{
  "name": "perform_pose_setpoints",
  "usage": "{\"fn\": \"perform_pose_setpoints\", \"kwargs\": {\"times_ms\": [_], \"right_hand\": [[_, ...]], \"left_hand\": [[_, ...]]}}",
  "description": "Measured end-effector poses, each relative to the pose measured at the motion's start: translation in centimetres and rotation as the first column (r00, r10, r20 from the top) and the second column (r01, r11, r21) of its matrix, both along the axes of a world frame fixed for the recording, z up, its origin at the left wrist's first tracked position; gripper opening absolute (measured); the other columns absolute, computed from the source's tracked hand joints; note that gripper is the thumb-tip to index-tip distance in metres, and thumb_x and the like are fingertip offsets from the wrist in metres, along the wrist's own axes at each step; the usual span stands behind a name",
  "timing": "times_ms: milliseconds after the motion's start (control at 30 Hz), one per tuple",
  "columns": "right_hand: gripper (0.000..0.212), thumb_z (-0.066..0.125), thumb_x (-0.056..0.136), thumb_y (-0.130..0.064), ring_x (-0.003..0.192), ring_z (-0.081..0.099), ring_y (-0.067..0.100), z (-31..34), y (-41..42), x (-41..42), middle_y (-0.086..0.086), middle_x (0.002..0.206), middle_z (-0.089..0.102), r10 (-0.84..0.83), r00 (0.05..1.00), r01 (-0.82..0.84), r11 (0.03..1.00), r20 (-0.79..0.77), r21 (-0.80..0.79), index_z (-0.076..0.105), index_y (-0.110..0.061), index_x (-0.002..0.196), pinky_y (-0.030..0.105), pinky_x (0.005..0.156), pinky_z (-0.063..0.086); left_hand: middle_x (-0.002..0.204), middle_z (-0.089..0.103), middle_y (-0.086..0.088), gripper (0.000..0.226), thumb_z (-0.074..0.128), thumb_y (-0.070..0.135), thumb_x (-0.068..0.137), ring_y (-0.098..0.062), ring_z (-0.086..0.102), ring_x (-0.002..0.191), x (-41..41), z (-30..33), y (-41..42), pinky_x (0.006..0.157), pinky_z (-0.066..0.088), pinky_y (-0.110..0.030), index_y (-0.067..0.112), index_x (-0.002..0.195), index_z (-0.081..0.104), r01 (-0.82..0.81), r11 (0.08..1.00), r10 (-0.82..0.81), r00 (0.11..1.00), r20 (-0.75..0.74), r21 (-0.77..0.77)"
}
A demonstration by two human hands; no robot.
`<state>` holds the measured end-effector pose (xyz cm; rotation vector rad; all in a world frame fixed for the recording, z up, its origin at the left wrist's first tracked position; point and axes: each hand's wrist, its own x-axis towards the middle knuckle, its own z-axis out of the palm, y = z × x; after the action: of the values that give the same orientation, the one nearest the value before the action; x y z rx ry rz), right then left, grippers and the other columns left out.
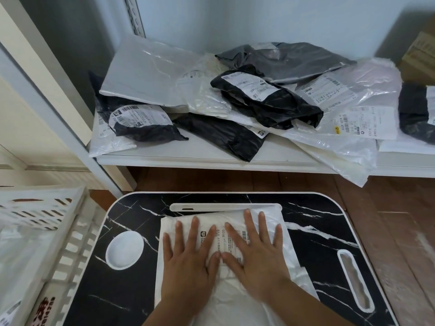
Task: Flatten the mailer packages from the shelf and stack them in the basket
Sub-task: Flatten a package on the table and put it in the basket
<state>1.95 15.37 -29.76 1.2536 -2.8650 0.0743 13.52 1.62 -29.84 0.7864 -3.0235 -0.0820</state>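
Under both palms, one white mailer (270, 222) gets pressed flat.
Left hand (188, 257) and right hand (255, 252), fingers spread; beyond the fingertips the shelf (211, 158) pile waits, basket (47, 208) leftward.

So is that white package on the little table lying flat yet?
Nearly flat: the white package lies on the table, both hands pressing it, wrinkles remaining.

place: home parcel corner | cues: white shelf (211, 158) heaped with mailers (266, 102), wood floor (388, 220), panelled door (35, 142)
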Motion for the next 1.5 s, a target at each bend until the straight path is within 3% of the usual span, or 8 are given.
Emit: {"fn": "perform_pose_setpoints", "kwargs": {"times_ms": [267, 433, 600, 800, 1200, 1367, 1433, 1500], "right_hand": [[0.060, 0.028, 0.092, -0.071, 0.139, 0.030, 0.042, 0.1, 0.0, -0.1, 0.011, 0.154, 0.033, -0.002, 1.000, 0.002, 1.000, 0.030, 0.029, 0.036, -0.041, 0.143, 0.063, 0.100, 0.019], [0.073, 0.027, 0.088, -0.078, 0.140, 0.024, 0.036, 1.4, 1.0, 0.0, 0.013, 0.154, 0.031, 0.045, 0.998, -0.048, 0.997, 0.047, 0.060, 0.021, -0.039, 0.149, 0.056, 0.100, 0.020], [0.083, 0.024, 0.076, -0.090, 0.140, 0.023, 0.040, 4.0, 5.3, 3.1, 0.016, 0.153, 0.033, 0.126, 0.990, -0.131, 0.988, 0.064, 0.083, 0.041, -0.043, 0.142, 0.058, 0.100, 0.018], [0.085, 0.026, 0.074, -0.091, 0.139, 0.024, 0.042, 3.6, 8.6, 6.4, 0.017, 0.151, 0.036, 0.085, 0.984, -0.110, 0.980, 0.155, 0.164, 0.041, -0.041, 0.141, 0.065, 0.097, 0.019], [0.081, 0.029, 0.078, -0.087, 0.140, 0.022, 0.043, 2.0, 8.5, 6.6, 0.018, 0.154, 0.030, 0.040, 0.975, -0.082, 0.979, 0.217, 0.187, 0.038, -0.041, 0.143, 0.066, 0.097, 0.018], [0.081, 0.028, 0.078, -0.088, 0.140, 0.022, 0.042, 1.9, 8.5, 6.6, 0.017, 0.154, 0.030, 0.050, 0.965, -0.106, 0.972, 0.256, 0.210, 0.037, -0.042, 0.144, 0.061, 0.099, 0.017], [0.078, 0.026, 0.079, -0.087, 0.144, 0.011, 0.039, 2.6, 8.6, 6.5, 0.014, 0.159, 0.016, 0.080, 0.966, -0.119, 0.982, 0.246, 0.149, 0.025, -0.048, 0.146, 0.057, 0.105, 0.012], [0.075, 0.023, 0.080, -0.086, 0.145, -0.019, 0.028, 3.4, 8.5, 6.0, 0.002, 0.160, -0.021, 0.083, 0.957, -0.111, 0.990, 0.280, 0.087, -0.001, -0.056, 0.144, 0.055, 0.114, -0.003]], "left_hand": [[0.155, 0.030, -0.004, 0.057, 0.022, 0.062, 0.096, -0.038, 0.027, 0.140, -0.1, -0.2, -0.1, 0.107, 0.016, -0.054, 0.038, 0.145, 0.035, 0.002, 1.000, -0.002, 1.000, -0.007, 0.000], [0.147, 0.043, -0.008, 0.054, 0.018, 0.057, 0.097, -0.040, 0.039, 0.134, 0.2, 0.2, -0.4, 0.102, 0.022, -0.055, 0.035, 0.141, 0.041, 0.009, 1.000, -0.009, 0.998, 0.055, 0.004], [0.151, 0.037, -0.004, 0.052, 0.021, 0.056, 0.097, -0.036, 0.022, 0.139, 2.6, 2.3, 1.4, 0.108, 0.010, -0.056, 0.039, 0.144, 0.033, -0.012, 0.999, 0.012, 1.000, -0.014, -0.047], [0.153, 0.035, 0.001, 0.060, 0.017, 0.071, 0.090, -0.027, -0.004, 0.148, 7.5, 1.8, 5.8, 0.105, 0.005, -0.063, 0.046, 0.141, 0.037, -0.002, 1.000, 0.001, 1.000, 0.030, 0.021], [0.151, 0.037, -0.006, 0.071, 0.022, 0.078, 0.084, -0.033, 0.000, 0.147, 7.7, 0.1, 6.4, 0.104, 0.007, -0.066, 0.041, 0.142, 0.039, 0.006, 0.997, -0.016, 0.993, 0.119, 0.080], [0.154, 0.033, -0.004, 0.072, 0.021, 0.078, 0.084, -0.033, 0.000, 0.147, 7.7, 0.2, 6.3, 0.104, 0.007, -0.065, 0.042, 0.146, 0.028, 0.027, 0.991, -0.049, 0.986, 0.162, 0.132], [0.155, 0.028, -0.003, 0.071, 0.021, 0.078, 0.085, -0.034, 0.002, 0.147, 7.5, 0.7, 6.3, 0.104, 0.008, -0.063, 0.043, 0.146, 0.026, 0.032, 0.987, -0.061, 0.982, 0.179, 0.159], [0.161, 0.000, 0.000, 0.066, 0.022, 0.076, 0.086, -0.032, -0.005, 0.146, 7.1, 2.3, 5.9, 0.108, 0.007, -0.063, 0.050, 0.146, 0.015, 0.045, 0.987, -0.075, 0.977, 0.199, 0.152]]}}
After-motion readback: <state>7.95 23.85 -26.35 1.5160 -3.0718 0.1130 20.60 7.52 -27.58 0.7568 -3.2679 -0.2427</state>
